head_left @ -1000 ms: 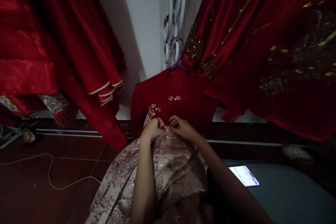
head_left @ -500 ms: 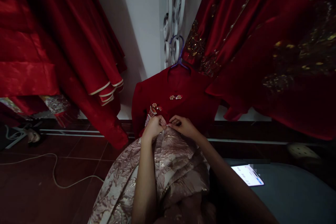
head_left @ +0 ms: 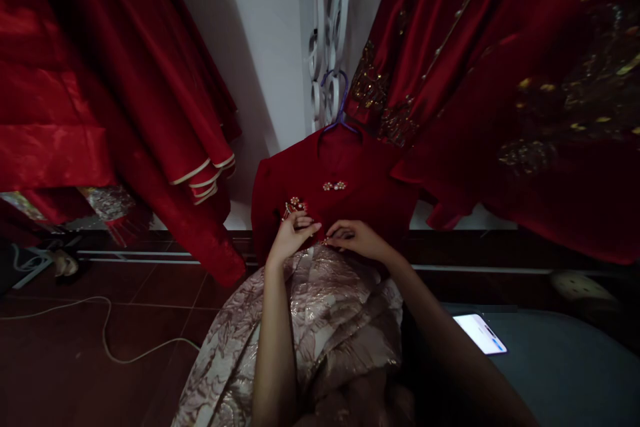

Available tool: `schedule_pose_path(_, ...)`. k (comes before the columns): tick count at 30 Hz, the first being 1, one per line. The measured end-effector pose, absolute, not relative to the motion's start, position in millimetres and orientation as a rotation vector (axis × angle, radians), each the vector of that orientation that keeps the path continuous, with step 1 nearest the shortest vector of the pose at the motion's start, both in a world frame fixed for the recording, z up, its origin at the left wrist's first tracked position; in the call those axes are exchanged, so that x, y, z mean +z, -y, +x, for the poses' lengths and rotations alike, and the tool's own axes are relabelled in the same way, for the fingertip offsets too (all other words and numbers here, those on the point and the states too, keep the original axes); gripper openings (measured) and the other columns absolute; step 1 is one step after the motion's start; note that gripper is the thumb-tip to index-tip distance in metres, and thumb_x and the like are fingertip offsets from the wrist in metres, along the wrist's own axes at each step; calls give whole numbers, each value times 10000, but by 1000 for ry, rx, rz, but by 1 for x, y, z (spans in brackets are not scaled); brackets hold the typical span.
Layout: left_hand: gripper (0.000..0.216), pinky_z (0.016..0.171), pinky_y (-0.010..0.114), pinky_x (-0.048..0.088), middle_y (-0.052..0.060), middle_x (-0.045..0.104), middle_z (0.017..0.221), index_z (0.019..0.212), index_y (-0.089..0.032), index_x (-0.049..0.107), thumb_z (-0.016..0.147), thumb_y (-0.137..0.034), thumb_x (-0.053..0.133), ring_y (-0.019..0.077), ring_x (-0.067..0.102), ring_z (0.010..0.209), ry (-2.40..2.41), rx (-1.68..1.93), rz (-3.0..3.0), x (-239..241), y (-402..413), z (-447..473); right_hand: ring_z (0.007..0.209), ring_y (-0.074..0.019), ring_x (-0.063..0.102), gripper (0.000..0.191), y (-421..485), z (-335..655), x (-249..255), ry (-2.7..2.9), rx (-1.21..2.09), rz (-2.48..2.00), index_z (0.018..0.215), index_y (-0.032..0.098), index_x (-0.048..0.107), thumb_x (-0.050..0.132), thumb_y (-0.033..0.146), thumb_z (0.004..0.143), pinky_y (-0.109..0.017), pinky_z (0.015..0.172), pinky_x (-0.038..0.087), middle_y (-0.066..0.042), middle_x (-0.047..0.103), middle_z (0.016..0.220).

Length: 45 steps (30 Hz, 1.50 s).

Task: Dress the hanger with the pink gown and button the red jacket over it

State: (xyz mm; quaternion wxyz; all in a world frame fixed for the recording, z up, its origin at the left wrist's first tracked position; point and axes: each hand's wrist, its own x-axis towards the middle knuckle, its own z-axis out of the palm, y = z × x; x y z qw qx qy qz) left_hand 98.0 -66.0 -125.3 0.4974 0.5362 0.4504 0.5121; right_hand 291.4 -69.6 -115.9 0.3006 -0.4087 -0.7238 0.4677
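Note:
A red jacket hangs on a purple hanger, with a jewelled flower clasp below its neckline. Over its lower front lies a pale pink-gold brocade skirt. My left hand is at the jacket front with its fingers apart and nothing visible in them. It partly covers a beaded flower ornament. Close on its right, my right hand has its fingertips pinched at a small glinting jewelled clasp just above the skirt's top edge. The fingers hide most of this clasp.
Red garments hang at left, and sequinned red garments at right. A lit phone lies on a grey-green seat or surface. Behind are white scrollwork metal and a low rail. A pale cable crosses the tiled floor.
My left fingers have gone from a pinch beside the right fingertips to spread apart, slightly up and left. My right hand has shifted slightly right, still pinched. The phone screen's digits no longer show.

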Motion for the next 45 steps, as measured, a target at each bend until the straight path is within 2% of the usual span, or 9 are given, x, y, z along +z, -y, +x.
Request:
schedule_pose_path(4,334,791,243,496,89,636,1024,988,-124,577,747,-350,624,104,608,850,-1086,1386,968,-123,59,101,642,-124,621,301,78,295,-99,1998,1387,-1035,853,167,638,682,399,667,-250,624,495,-32,686,745)
schedule_pose_path(7,283,813,261,501,84,655,990,965,-128,599,777,-340,595,96,621,814,-994,1446,774,-126,56,99,645,-122,621,289,82,299,-92,2018,1480,-973,840,169,640,696,385,655,-249,620,490,-31,692,761)
schedule_pose_path(16,263,854,252,483,77,687,955,932,-118,666,712,-262,682,101,631,823,-784,1456,631,-125,58,94,670,-125,609,335,83,301,-88,2036,1514,-988,867,155,624,695,408,658,-276,652,487,-46,682,789)
schedule_pose_path(24,277,852,265,476,79,691,948,883,-130,691,671,-307,714,101,635,795,-792,1469,628,-123,58,94,682,-138,610,352,81,302,-91,2062,1527,-969,867,154,621,697,428,659,-290,657,473,-50,676,795)
schedule_pose_path(35,261,880,324,487,99,703,900,779,-100,698,591,-273,754,145,655,832,-899,1535,689,-121,60,97,726,-144,624,367,84,304,-86,2096,1566,-971,892,150,627,696,424,657,-293,692,476,-54,681,824)
schedule_pose_path(39,274,854,330,510,107,706,881,742,-89,682,552,-262,776,174,659,853,-947,1552,707,-119,60,102,754,-149,624,363,86,309,-81,2107,1555,-988,899,154,631,698,418,659,-288,703,475,-55,681,838)
schedule_pose_path(45,266,759,312,541,96,708,782,669,-99,654,524,-277,787,175,666,778,-1111,1624,719,-113,62,110,714,-141,621,392,85,312,-81,2135,1532,-980,903,148,637,700,443,652,-279,683,466,-48,680,806)
